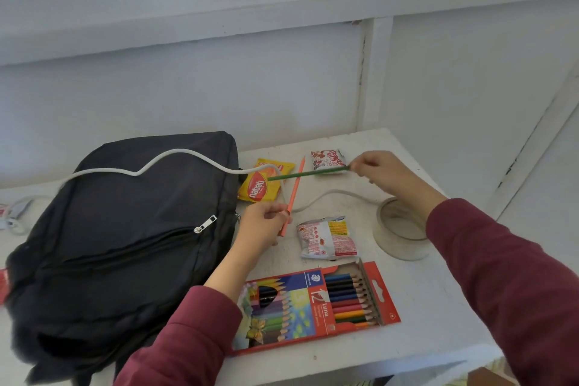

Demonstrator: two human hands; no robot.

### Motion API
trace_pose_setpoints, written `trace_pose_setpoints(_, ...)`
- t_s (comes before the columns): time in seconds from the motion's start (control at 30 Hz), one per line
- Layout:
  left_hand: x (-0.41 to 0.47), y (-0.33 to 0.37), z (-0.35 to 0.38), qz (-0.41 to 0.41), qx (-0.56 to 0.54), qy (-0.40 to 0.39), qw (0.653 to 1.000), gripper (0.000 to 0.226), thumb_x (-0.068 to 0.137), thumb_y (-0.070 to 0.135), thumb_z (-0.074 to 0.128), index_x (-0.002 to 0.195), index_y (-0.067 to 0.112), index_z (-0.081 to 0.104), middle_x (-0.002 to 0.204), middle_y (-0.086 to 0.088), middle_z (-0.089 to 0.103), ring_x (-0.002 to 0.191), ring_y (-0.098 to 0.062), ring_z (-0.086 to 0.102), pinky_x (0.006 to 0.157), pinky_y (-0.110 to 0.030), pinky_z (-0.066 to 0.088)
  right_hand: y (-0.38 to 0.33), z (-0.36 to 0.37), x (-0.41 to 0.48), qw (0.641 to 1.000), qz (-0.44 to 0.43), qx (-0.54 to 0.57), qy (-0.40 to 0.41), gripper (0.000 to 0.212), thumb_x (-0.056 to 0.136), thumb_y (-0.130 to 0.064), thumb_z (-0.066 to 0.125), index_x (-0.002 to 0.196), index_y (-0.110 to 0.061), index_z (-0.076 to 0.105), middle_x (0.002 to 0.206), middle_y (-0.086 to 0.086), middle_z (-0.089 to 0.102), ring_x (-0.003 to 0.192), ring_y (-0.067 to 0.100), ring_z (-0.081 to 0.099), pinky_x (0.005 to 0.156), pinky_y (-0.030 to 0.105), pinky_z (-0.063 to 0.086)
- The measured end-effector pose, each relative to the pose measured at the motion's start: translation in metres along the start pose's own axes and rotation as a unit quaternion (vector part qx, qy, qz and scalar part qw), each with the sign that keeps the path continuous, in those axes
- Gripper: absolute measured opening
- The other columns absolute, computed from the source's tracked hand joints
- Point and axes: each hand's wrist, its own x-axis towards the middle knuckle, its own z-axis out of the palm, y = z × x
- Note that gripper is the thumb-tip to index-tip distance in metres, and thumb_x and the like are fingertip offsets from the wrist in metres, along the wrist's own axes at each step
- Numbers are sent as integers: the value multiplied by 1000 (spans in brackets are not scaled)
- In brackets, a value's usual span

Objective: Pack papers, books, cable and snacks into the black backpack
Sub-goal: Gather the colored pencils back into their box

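The black backpack (119, 229) lies flat on the left of the white table, its front zipper shut. A white cable (175, 154) runs over it and across the table. My left hand (266, 222) grips an orange pencil (296, 188) beside the bag. My right hand (380, 171) pinches the end of a green pencil (308, 173) above the snacks. A yellow Nabati snack pack (261, 185) sits by the bag. A red-white snack packet (327, 160) lies behind, another (327, 236) in the middle.
An open red box of coloured pencils (316, 304) lies near the table's front edge. A roll of clear tape (399, 229) stands under my right forearm. Small objects (15, 213) sit at the far left. White wall panels close the back and right.
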Motion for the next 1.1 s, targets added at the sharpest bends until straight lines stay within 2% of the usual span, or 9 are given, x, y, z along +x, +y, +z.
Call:
trace_pose_setpoints(0.07, -6, -2, -1, 11, -19, -3, 1000, 14, 94, 11, 49, 98, 22, 58, 82, 5, 66, 67, -8, 54, 53, -18, 45, -13, -5, -15, 992, 6, 118, 38, 14, 94, -16, 52, 83, -18, 60, 86, -4, 66, 78, 13, 60, 66, 23, 45)
trace_pose_setpoints(0.17, -16, -7, -2, 25, -26, -7, 999, 17, 94, 9, 48, 101, 21, 57, 82, 5, 66, 67, -9, 54, 55, -20, 45, -27, -13, -44, 958, 1, 267, 106, 15, 96, -15, 49, 84, -15, 58, 84, 1, 71, 66, 14, 65, 58, 22, 49)
trace_pose_setpoints(0.33, -31, -12, -2, 49, -20, 1, 999, 16, 92, 7, 50, 100, 16, 61, 83, 2, 66, 66, -10, 57, 55, -19, 46, -29, -21, -100, 924, 20, 332, 187, 18, 95, -12, 48, 81, -11, 58, 66, 1, 70, 50, 13, 61, 47, 19, 48)
trace_pose_setpoints(0.53, -56, -9, 10, 98, -57, -18, 993, 17, 89, 5, 55, 92, 21, 59, 83, 3, 69, 65, -2, 61, 58, -17, 50, 1, -10, -156, 928, 54, 274, 245, 15, 95, -11, 51, 82, -9, 57, 61, 0, 69, 42, 13, 56, 43, 20, 45)
trace_pose_setpoints(0.7, -73, -8, 28, 141, -50, -63, 987, 18, 87, 4, 59, 88, 22, 62, 82, 6, 70, 78, -2, 65, 74, -20, 52, 20, -1, -185, 940, 62, 171, 290, 12, 95, -18, 49, 85, -14, 54, 68, -2, 69, 47, 15, 60, 46, 22, 47)
trace_pose_setpoints(0.77, -77, -9, 34, 162, -21, -80, 983, 16, 86, 5, 60, 88, 20, 64, 83, 6, 70, 81, -4, 64, 77, -24, 51, 22, 1, -189, 941, 53, 128, 310, 13, 95, -20, 49, 83, -17, 53, 69, -4, 68, 46, 11, 58, 46, 17, 45)
trace_pose_setpoints(0.9, -80, -10, 42, 183, 46, -102, 977, 24, 87, 10, 60, 81, 32, 59, 80, 12, 67, 80, 5, 58, 70, -13, 43, 22, 0, -192, 939, 39, 67, 335, 15, 93, -20, 53, 78, -20, 53, 68, -6, 67, 54, 6, 58, 47, 11, 43)
trace_pose_setpoints(1.0, -79, -12, 46, 199, 87, -107, 970, 19, 88, 13, 60, 84, 31, 59, 80, 14, 67, 82, 7, 57, 68, -6, 39, 21, -2, -191, 942, 40, 24, 331, 15, 91, -23, 55, 75, -23, 53, 68, -9, 66, 58, 10, 60, 58, 26, 49)
trace_pose_setpoints(1.1, -76, -12, 47, 216, 108, -104, 965, 14, 87, 14, 60, 86, 28, 60, 77, 13, 67, 80, 3, 57, 69, -8, 39, 23, -3, -190, 944, 50, -7, 327, 14, 89, -26, 56, 76, -24, 53, 72, -4, 67, 66, 16, 62, 63, 36, 51)
